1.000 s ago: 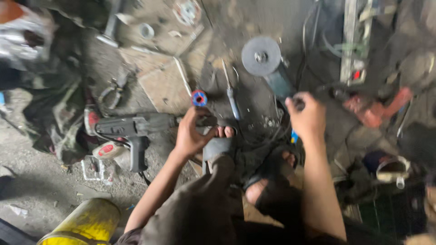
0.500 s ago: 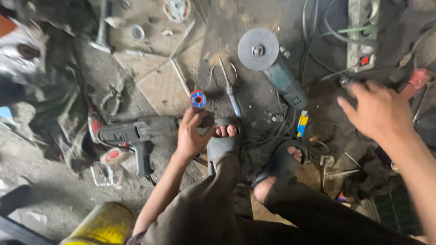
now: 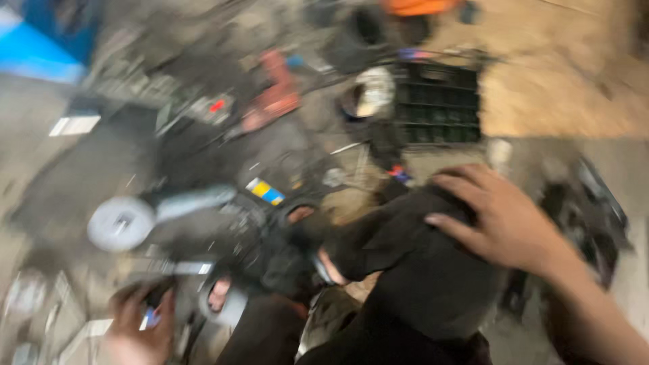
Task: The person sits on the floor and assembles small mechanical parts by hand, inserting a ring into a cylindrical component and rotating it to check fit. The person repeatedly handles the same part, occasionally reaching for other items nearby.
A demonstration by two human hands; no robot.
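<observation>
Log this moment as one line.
view: blurred | left hand: on small blue-red part | right hand: resting on dark-clad knee | angle grinder: on floor

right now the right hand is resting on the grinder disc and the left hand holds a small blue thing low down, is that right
Not quite. The right hand rests on the person's dark-trousered knee, not on the grinder disc, which lies well away on the floor. The head view shows this. The left hand does hold a small blue thing low down.

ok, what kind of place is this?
Likely an informal repair workshop, work done on the floor: an angle grinder, a red power tool and a black crate lie scattered on dusty ground. Frame is blurred.
</observation>
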